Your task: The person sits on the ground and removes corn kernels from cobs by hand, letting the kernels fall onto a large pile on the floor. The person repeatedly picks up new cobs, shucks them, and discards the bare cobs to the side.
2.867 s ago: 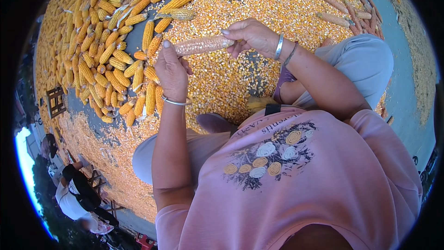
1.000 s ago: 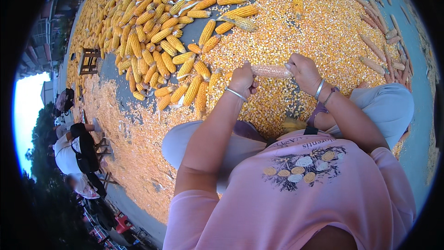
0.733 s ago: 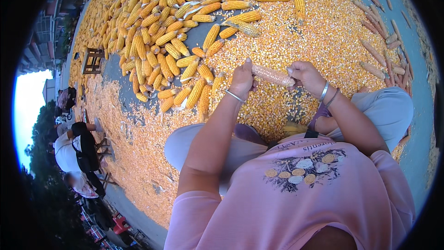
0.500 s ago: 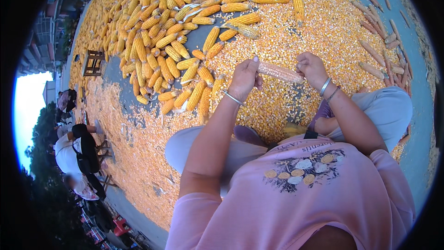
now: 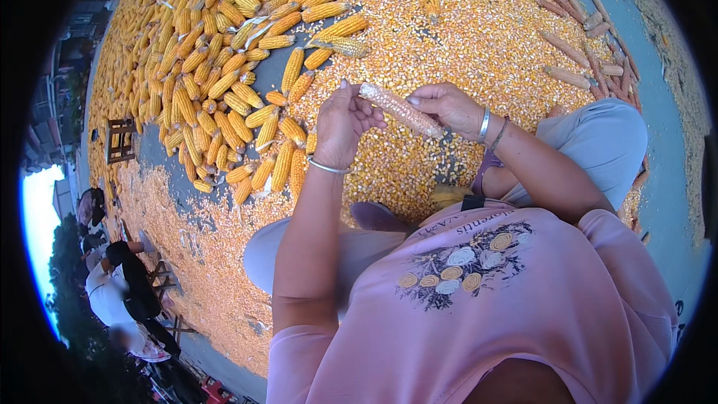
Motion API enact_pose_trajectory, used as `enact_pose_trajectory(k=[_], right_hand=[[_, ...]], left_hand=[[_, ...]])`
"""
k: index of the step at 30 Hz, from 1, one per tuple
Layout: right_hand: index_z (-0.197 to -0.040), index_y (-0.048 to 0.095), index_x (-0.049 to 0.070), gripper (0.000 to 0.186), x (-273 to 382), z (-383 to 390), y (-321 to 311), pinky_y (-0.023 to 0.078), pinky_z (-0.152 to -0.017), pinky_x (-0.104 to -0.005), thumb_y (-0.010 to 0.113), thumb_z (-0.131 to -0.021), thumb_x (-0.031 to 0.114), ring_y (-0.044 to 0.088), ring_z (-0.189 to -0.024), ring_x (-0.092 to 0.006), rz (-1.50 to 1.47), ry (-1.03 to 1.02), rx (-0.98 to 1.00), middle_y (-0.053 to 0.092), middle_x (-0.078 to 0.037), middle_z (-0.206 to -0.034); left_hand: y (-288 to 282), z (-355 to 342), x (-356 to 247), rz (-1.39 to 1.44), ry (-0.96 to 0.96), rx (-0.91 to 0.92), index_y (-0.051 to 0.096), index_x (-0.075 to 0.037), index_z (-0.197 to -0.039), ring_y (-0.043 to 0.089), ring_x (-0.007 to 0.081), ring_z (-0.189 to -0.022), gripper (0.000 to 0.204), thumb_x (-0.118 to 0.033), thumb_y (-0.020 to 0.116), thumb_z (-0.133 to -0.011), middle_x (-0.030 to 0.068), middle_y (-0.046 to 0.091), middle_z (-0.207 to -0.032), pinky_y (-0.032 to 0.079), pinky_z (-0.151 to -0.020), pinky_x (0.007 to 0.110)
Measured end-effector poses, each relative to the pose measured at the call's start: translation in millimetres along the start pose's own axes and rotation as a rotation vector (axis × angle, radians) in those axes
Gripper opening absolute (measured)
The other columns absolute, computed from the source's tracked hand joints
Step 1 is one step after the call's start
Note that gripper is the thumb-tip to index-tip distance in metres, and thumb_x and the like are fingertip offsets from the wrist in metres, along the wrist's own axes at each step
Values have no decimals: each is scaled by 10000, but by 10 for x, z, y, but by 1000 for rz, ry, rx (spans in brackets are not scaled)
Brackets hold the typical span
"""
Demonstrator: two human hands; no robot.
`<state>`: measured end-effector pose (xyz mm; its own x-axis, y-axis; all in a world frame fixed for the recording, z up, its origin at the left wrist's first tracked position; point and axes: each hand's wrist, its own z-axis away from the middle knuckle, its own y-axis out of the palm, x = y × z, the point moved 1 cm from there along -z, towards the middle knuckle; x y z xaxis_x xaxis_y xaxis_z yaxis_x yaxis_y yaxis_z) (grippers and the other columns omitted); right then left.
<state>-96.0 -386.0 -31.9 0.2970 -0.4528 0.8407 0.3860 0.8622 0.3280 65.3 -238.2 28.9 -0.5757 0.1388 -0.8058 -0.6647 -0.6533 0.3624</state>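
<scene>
A stripped, pale pinkish corn cob [image 5: 399, 110] slants over the loose kernels in front of me. My right hand [image 5: 451, 111] pinches it near its lower right part, thumb lying along the top. At its upper left end is my left hand [image 5: 345, 121], thumb raised and fingers apart, not closed round the cob. Beneath both hands spreads a thick layer of yellow corn kernels [image 5: 479, 45]. Unshelled ears of corn [image 5: 280, 164] lie just left of my left hand.
A large heap of yellow ears [image 5: 187, 67] fills the left and far left. Several bare cobs [image 5: 565, 49] lie along the right edge. A small wooden stool [image 5: 120, 141] stands by the heap. At the far left another person [image 5: 112, 292] sits bent over. My crossed legs [image 5: 591, 150] frame the kernels.
The cob has tilted, its right end now lower. My right hand has shifted from its end to a grip farther along it, while my left hand's fingers have spread. The whole view has shifted.
</scene>
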Motion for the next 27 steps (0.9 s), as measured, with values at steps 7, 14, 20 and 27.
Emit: enact_pose_trajectory(k=[7, 14, 20, 27], right_hand=[[-955, 699, 8, 235, 1, 66, 50, 482, -577, -251, 629, -952, 232, 609, -659, -90, -96, 28, -1, 665, -36, -785], [-960, 659, -50, 248, 100, 199, 77, 555, -555, -361, 683, -893, 188, 661, -628, -218, -164, 115, 61, 665, -131, -785], [-1116, 567, -10, 350, 496, 102, -645, 561, -726, -395, 589, -961, 302, 648, -784, -257, -972, -316, -148, 647, -144, -919], [-993, 657, 58, 268, 1177, 536, -1121, 499, -648, -315, 636, -940, 320, 618, -722, -167, -965, -692, -230, 684, -66, -835]], left_hand=[[73, -62, 60, -86, 8, 7, 586, 5, -982, 613, 179, -677, 210, -182, 498, -1020, 53, 570, -748, 573, -624, 337], [-12, -42, 207, -95, -1, -117, 565, -7, -1114, 615, 177, -634, 176, -128, 505, -1001, 54, 577, -724, 572, -589, 318], [-19, -103, 148, -171, -20, -149, 581, -15, -1100, 631, 197, -621, 205, -178, 560, -978, 72, 600, -713, 559, -561, 335], [-9, 15, 106, -227, -54, -175, 600, -2, -1068, 629, 192, -599, 188, -151, 570, -958, 71, 601, -709, 553, -548, 331]])
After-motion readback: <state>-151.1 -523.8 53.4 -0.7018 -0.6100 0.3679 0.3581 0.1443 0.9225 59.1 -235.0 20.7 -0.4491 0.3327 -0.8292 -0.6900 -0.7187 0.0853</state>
